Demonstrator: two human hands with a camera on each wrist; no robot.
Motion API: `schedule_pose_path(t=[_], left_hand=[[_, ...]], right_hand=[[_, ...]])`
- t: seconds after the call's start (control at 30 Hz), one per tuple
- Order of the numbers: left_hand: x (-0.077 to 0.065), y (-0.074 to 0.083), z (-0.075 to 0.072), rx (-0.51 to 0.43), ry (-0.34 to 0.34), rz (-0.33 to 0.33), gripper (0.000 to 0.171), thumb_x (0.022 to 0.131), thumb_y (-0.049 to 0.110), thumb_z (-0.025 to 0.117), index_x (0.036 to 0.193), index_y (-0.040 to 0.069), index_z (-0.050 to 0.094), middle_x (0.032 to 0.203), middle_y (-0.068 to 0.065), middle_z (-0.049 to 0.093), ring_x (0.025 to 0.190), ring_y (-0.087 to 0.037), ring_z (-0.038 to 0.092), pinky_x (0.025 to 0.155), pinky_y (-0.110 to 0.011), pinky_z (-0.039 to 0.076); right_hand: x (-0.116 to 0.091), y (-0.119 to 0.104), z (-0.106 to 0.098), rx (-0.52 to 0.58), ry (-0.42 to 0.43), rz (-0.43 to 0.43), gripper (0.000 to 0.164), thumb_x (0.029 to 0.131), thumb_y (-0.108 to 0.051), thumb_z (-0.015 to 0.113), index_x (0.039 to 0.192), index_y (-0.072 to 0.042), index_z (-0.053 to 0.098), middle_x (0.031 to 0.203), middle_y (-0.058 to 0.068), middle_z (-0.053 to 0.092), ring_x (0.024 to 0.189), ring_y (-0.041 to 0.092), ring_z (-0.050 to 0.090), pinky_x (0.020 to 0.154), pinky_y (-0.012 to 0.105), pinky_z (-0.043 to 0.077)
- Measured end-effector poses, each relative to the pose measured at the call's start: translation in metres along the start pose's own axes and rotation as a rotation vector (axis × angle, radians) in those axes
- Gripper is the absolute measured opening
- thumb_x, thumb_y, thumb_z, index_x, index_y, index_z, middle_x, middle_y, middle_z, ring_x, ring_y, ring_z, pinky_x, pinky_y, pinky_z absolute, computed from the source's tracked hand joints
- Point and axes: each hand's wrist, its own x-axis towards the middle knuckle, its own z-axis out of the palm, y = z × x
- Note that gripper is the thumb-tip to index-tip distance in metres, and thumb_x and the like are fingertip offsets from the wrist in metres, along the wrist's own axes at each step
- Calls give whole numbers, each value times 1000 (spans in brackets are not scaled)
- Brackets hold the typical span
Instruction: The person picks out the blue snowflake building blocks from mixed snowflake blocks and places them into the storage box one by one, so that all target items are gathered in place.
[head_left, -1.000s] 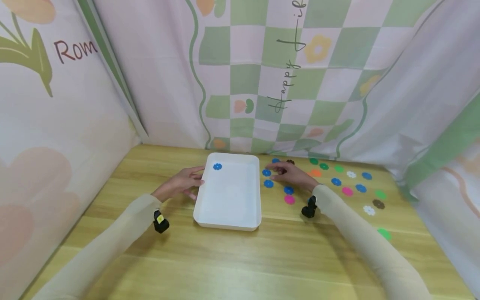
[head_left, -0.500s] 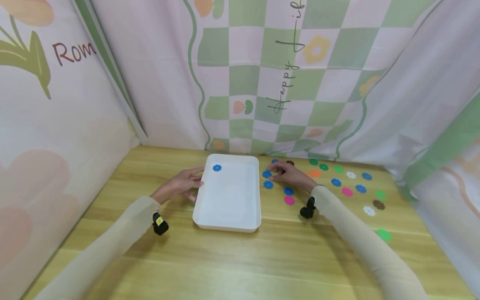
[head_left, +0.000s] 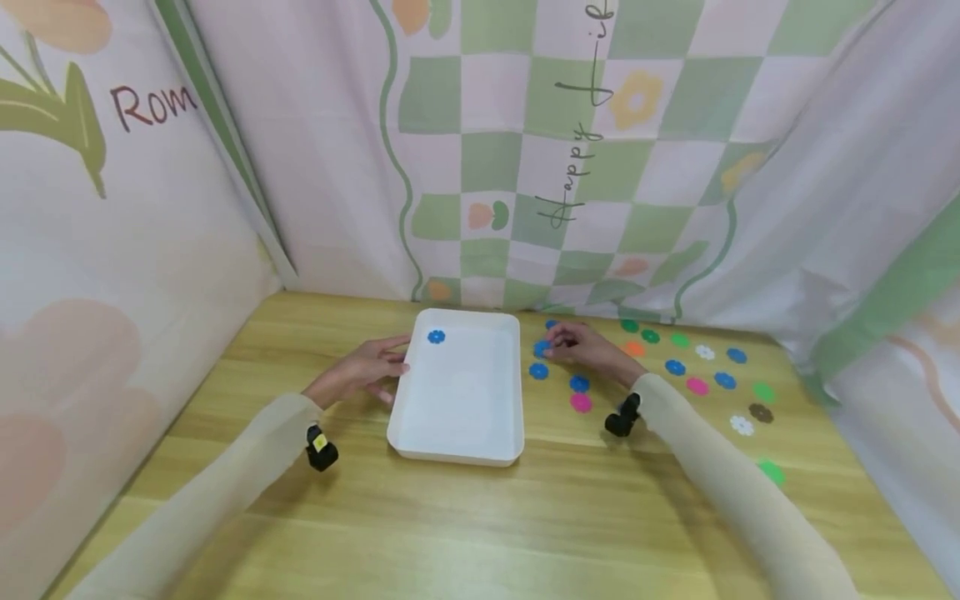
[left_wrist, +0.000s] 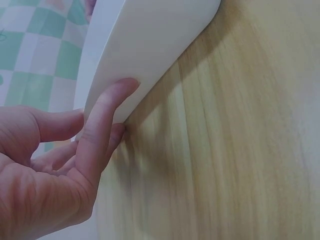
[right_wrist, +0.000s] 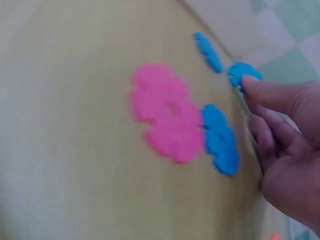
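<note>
My right hand point(head_left: 588, 346) pinches a blue flower-shaped disc point(right_wrist: 242, 75) between thumb and fingers, just above the table to the right of the white tray point(head_left: 457, 454). One blue flower-shaped disc point(head_left: 437, 337) lies inside the tray, near its far left corner. At the tray's left side, my left hand point(head_left: 360, 371) holds the wall. In the left wrist view the thumb point(left_wrist: 107, 105) lies against the outer wall and another finger reaches the rim. Beside the right hand lie a second blue disc point(head_left: 538, 371), another blue disc point(head_left: 579, 383) and a pink disc point(head_left: 581, 402).
More flower-shaped discs are spread over the right side of the wooden table point(head_left: 465, 533), among them a white disc point(head_left: 742, 426), a brown disc point(head_left: 761, 413) and a green disc point(head_left: 770, 472). A patterned curtain point(head_left: 555, 167) hangs along the table's back edge.
The right hand has taken hold of a blue disc, which now looks tilted and slightly raised between its fingers. The left hand and the tray look the same.
</note>
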Motion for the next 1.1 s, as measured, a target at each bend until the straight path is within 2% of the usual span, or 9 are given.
schedule_pose_path(t=[0.17,0.33,0.4,0.6,0.83,0.93,1.1], left_hand=[[2,-2,0,-9,5,-5,68,109,7,54,168,15,22,167,-25,32,140,-44,52,67,-31,66],[2,-3,1,-3,4,0,68,109,7,54,168,13,21,166,-26,32,141,-44,52,68,-32,67],[2,-3,2,-6,5,-1,68,109,7,55,168,14,22,166,-25,34,139,-43,54,69,-32,67],[0,-3,2,-15,12,9,68,108,5,54,168,15,23,164,-25,38,132,-43,60,67,-33,67],[2,-1,4,-8,22,-10,67,109,7,55,168,16,24,165,-24,36,137,-42,56,65,-29,66],[3,1,4,-11,15,-8,67,109,8,55,168,15,24,166,-24,34,141,-43,51,66,-29,66],[1,3,0,-14,-11,-4,67,109,7,53,168,11,21,167,-27,30,145,-46,45,66,-31,67]], right_hand=[[-5,0,-10,61,-12,48,33,105,-14,66,129,6,60,121,15,67,106,13,62,90,26,52],[-9,-9,-15,219,-9,102,37,107,-7,58,137,13,50,125,21,65,103,13,68,96,31,62],[-9,-14,-16,280,1,116,38,108,-4,56,139,16,47,123,19,67,102,14,70,98,33,63],[-7,-28,-14,347,29,122,42,107,-9,60,139,16,48,108,3,74,104,16,73,101,35,61],[0,-56,-5,409,56,118,34,106,-4,60,133,14,51,101,0,75,97,14,76,103,40,60],[6,-69,3,433,46,98,32,106,0,57,133,18,52,101,4,75,96,16,76,105,45,58],[20,-90,23,472,1,127,33,106,3,56,134,21,53,102,10,77,92,16,78,109,53,53]])
